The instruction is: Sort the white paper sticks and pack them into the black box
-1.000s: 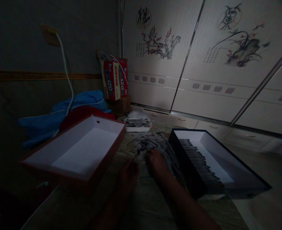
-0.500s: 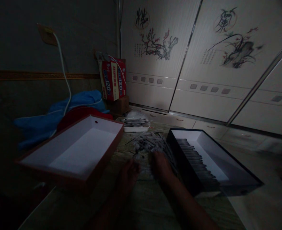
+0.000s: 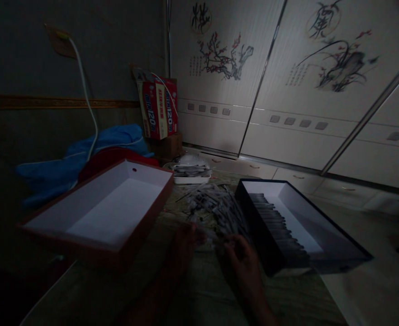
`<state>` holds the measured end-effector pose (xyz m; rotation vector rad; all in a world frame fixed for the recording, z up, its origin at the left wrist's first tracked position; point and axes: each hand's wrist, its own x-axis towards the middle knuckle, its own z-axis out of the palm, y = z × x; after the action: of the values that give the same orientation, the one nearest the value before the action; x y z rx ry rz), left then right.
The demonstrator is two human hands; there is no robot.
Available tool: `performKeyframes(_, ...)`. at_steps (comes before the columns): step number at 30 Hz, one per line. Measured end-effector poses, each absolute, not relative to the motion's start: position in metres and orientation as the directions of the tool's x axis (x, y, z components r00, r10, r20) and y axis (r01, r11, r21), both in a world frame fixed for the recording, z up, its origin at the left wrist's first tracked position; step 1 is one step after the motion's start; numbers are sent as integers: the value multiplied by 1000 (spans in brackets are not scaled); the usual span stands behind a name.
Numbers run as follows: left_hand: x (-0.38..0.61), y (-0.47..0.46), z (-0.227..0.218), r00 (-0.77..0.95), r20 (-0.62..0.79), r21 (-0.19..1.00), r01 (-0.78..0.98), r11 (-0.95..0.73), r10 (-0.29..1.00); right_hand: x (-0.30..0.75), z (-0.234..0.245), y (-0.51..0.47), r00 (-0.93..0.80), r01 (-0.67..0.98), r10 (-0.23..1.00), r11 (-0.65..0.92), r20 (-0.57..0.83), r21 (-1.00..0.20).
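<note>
Two open boxes, a red box [image 3: 97,213] and a black box [image 3: 270,226], stand either side of a loose pile of thin white sticks [image 3: 213,206]. Your half-curled left hand [image 3: 184,246] and right hand [image 3: 243,265] sit at its near edge; too dim to tell whether they hold any.

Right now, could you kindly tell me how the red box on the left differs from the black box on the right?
The red box is empty, while the black box holds rows of slim packets. The red box has red outer walls; the black box has black ones. The red box sits left of the loose pile, the black box right of it. Both are open, rectangular and white inside.
</note>
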<state>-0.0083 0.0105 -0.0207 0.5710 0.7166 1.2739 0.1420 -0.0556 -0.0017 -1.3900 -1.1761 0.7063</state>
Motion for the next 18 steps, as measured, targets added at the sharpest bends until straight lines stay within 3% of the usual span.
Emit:
performKeyframes(6, -7, 8, -12, 121, -183, 783, -582, 219, 976, 147, -7, -53, 279, 261, 915, 221, 293, -940)
performKeyframes(10, -7, 10, -14, 124, -183, 788, -574, 221, 975, 148, -6, -55, 267, 239, 933, 179, 242, -954)
performKeyframes(15, -7, 8, -13, 95, -193, 817, -535, 214, 976, 149, -8, -59, 186, 415, 912, 264, 365, -871)
performKeyframes(18, -6, 6, -9, 97, -191, 821, -530, 214, 977, 149, -14, -59, 224, 458, 906, 228, 360, -859)
